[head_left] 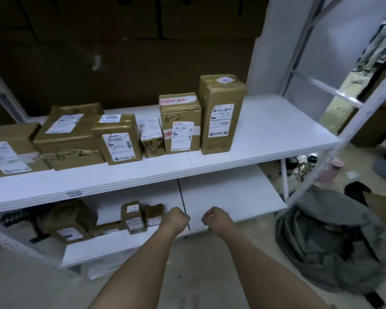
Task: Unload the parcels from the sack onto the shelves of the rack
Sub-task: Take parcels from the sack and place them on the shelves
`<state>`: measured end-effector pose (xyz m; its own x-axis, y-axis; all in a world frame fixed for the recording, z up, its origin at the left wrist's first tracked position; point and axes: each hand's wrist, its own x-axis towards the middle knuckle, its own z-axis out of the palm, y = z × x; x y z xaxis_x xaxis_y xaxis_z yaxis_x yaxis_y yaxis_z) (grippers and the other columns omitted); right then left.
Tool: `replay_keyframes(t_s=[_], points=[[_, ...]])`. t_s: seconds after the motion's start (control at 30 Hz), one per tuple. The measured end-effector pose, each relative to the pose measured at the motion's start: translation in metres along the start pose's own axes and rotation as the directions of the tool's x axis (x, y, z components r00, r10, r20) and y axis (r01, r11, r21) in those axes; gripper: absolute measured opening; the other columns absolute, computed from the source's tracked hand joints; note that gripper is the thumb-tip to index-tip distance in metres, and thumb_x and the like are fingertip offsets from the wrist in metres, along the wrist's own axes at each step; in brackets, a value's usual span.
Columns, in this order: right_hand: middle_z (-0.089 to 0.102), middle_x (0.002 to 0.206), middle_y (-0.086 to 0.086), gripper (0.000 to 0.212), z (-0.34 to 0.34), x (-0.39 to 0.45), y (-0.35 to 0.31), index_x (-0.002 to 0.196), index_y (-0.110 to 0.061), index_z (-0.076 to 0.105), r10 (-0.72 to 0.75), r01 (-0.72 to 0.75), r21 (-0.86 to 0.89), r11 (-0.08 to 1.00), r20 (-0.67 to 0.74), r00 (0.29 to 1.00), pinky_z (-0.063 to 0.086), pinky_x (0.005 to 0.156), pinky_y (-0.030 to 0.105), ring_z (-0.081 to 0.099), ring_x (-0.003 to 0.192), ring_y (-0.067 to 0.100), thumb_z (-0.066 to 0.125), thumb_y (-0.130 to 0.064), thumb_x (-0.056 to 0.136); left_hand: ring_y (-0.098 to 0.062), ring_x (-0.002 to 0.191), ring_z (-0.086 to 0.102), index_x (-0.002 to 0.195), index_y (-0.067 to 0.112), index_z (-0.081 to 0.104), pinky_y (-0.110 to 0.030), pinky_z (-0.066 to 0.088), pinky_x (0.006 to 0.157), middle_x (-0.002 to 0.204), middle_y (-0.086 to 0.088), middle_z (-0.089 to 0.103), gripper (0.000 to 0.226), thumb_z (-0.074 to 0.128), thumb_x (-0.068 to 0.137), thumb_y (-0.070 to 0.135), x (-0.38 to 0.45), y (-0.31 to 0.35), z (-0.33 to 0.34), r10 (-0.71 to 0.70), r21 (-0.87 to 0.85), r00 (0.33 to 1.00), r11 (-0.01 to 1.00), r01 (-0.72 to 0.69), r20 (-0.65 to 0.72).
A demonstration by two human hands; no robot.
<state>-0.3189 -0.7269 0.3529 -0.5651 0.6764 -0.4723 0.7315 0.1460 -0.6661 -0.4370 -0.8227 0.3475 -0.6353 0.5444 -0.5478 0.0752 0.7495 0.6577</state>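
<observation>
Standing before a white rack (pixel 187 172), the person stretches both bare arms out toward its lower shelf (pixel 232 192). The left hand (pixel 175 219) is balled into a fist and holds nothing. The right hand (pixel 217 218) is curled too, with a thin pale sliver showing at the knuckles; whether it pinches anything I cannot tell. Both fists hover just in front of the lower shelf's edge, near a dark seam between its two boards.

On the upper shelf (pixel 276 134) brown taped parcels stand in a row, touching or nearly so: a flat one (pixel 7 150) at the far left, a wide box (pixel 67 134), a labelled box (pixel 117 139), a small carton (pixel 152 138), a box marked "6-2" (pixel 180 126), and a tall box (pixel 221 112) at the right end. The shelf's right part is bare white board.

The lower shelf carries a few more parcels (pixel 71 221) on its left side, blurred and in shadow.

The sack (pixel 328 241), grey and slumped, lies on the pale floor (pixel 187 286) to the right of the rack, beside its corner post. Dark cardboard fills the wall behind. The room is dim.
</observation>
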Motion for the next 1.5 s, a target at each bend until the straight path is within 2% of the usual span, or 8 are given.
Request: replay_keyframes(t_s=[0.33,0.5,0.63,0.73,0.9,1.13,1.27,1.5], points=[[0.065,0.11,0.01,0.008,-0.165,0.001,0.132,0.095,-0.015,0.058,0.034,-0.036,-0.014,0.999,-0.101,0.994,0.049,0.08,0.031,0.062,0.096,0.025,0.058,-0.022,0.092,-0.025,0.079,0.058,0.086,0.01,0.052,-0.026,0.037,0.066,0.091,-0.011,0.061,0.011,0.046,0.09,0.017,-0.026,0.135,0.155,0.099,0.092,0.993,0.99,-0.105,0.072],[0.062,0.099,0.008,0.011,-0.253,0.0,0.207,0.096,-0.014,0.056,0.094,-0.101,-0.048,0.994,-0.137,0.986,0.048,0.078,0.032,0.06,0.093,0.026,0.051,-0.023,0.094,-0.033,0.098,0.064,0.091,0.008,0.055,-0.037,0.051,0.087,0.105,-0.017,0.066,0.012,0.049,0.09,0.018,-0.036,0.196,0.251,0.126,0.13,0.981,0.981,-0.145,0.144],[0.065,0.112,0.01,0.025,-0.307,0.0,0.259,0.107,-0.009,0.063,0.174,-0.178,-0.009,0.984,-0.159,0.972,0.047,0.089,0.037,0.059,0.105,0.029,0.049,-0.027,0.096,-0.031,0.097,0.063,0.09,0.009,0.053,-0.034,0.05,0.084,0.107,-0.018,0.065,0.011,0.049,0.091,0.019,-0.035,0.242,0.309,0.17,0.182,0.962,0.961,-0.21,0.212],[0.066,0.114,0.009,0.022,-0.338,0.005,0.29,0.106,-0.014,0.063,0.23,-0.229,0.028,0.973,-0.182,0.956,0.047,0.088,0.035,0.06,0.105,0.028,0.051,-0.029,0.095,-0.033,0.098,0.064,0.084,0.009,0.053,-0.031,0.045,0.075,0.096,-0.017,0.064,0.014,0.048,0.09,0.02,-0.026,0.272,0.347,0.198,0.227,0.948,0.94,-0.256,0.25],[0.068,0.109,0.008,0.018,-0.382,0.03,0.332,0.097,-0.016,0.064,0.296,-0.287,0.073,0.955,-0.179,0.938,0.049,0.087,0.033,0.062,0.101,0.029,0.052,-0.03,0.092,-0.034,0.107,0.061,0.114,0.0,0.06,-0.036,0.048,0.091,0.118,-0.019,0.063,0.039,0.046,0.091,0.028,0.002,0.313,0.402,0.174,0.273,0.941,0.927,-0.256,0.291],[0.066,0.114,0.008,0.01,-0.446,0.099,0.374,0.085,-0.025,0.055,0.346,-0.338,0.076,0.938,-0.135,0.928,0.047,0.088,0.033,0.061,0.105,0.028,0.053,-0.03,0.092,-0.034,0.109,0.06,0.119,0.001,0.056,-0.036,0.048,0.091,0.12,-0.017,0.062,0.039,0.047,0.091,0.027,0.063,0.37,0.466,0.126,0.29,0.927,0.927,-0.237,0.352],[0.062,0.121,0.007,0.027,-0.476,0.141,0.396,0.115,-0.014,0.061,0.372,-0.369,0.047,0.928,-0.102,0.923,0.042,0.088,0.028,0.057,0.112,0.025,0.054,-0.03,0.095,-0.034,0.107,0.061,0.106,0.004,0.059,-0.035,0.048,0.085,0.118,-0.019,0.062,0.03,0.048,0.089,0.026,0.097,0.4,0.494,0.088,0.309,0.916,0.925,-0.221,0.391],[0.062,0.115,0.005,0.026,-0.519,0.198,0.433,0.113,-0.014,0.059,0.383,-0.383,0.003,0.924,-0.031,0.923,0.044,0.08,0.03,0.056,0.097,0.022,0.052,-0.033,0.096,-0.025,0.09,0.06,0.08,0.011,0.052,-0.026,0.039,0.07,0.107,-0.017,0.063,0.018,0.047,0.092,0.023,0.133,0.44,0.537,0.051,0.329,0.908,0.922,-0.203,0.417]])
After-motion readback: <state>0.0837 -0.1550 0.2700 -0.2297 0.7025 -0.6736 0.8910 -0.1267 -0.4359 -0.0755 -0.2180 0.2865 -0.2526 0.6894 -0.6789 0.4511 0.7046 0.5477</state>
